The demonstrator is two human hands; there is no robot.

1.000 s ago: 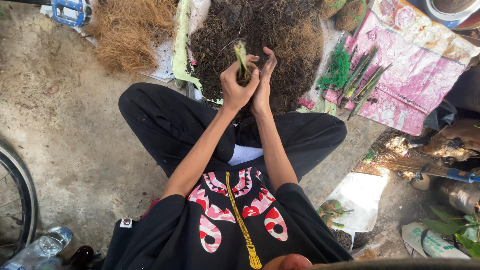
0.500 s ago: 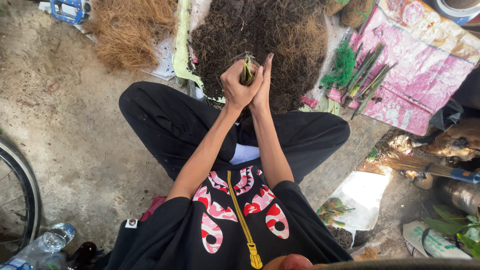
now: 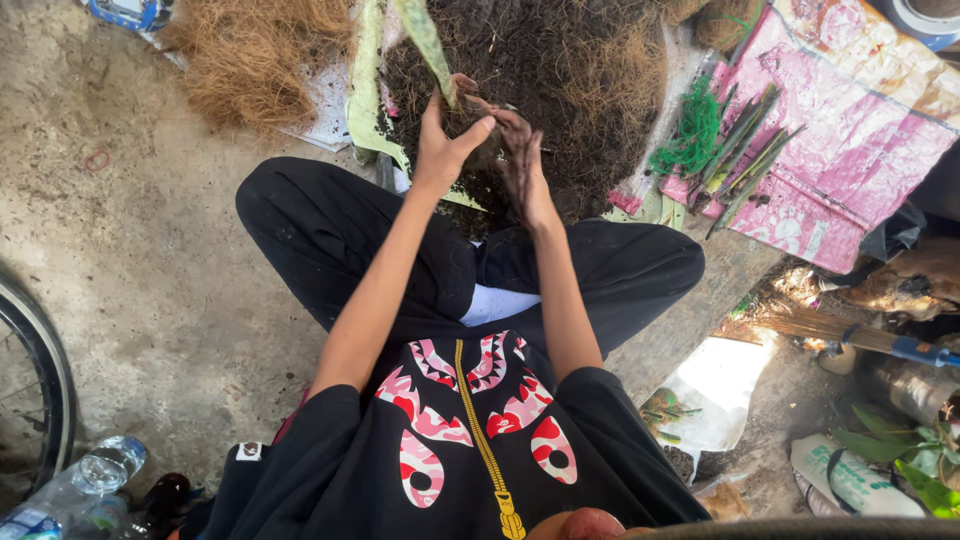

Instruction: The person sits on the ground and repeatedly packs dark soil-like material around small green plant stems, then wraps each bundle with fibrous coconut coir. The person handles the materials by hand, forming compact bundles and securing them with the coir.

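I sit cross-legged in black clothes before a dark pile of soil and fibre (image 3: 590,70). My left hand (image 3: 448,145) grips a green plant cutting (image 3: 425,40) whose leaf rises toward the top edge, with a clump of dark soil pressed around its base. My right hand (image 3: 520,165), dirty with soil, cups that same clump from the right. Both hands are held together just above the near edge of the pile.
A heap of tan coconut fibre (image 3: 255,50) lies at the upper left. Green cuttings (image 3: 750,150) and green string (image 3: 690,135) rest on a pink sheet (image 3: 850,140) at right. A wheel (image 3: 40,390) and plastic bottle (image 3: 95,475) are at left; a broom (image 3: 860,335) at right.
My hands have moved forward and up over the soil pile. The cutting's long leaf now stands out above my left hand, and my right hand has opened around the clump.
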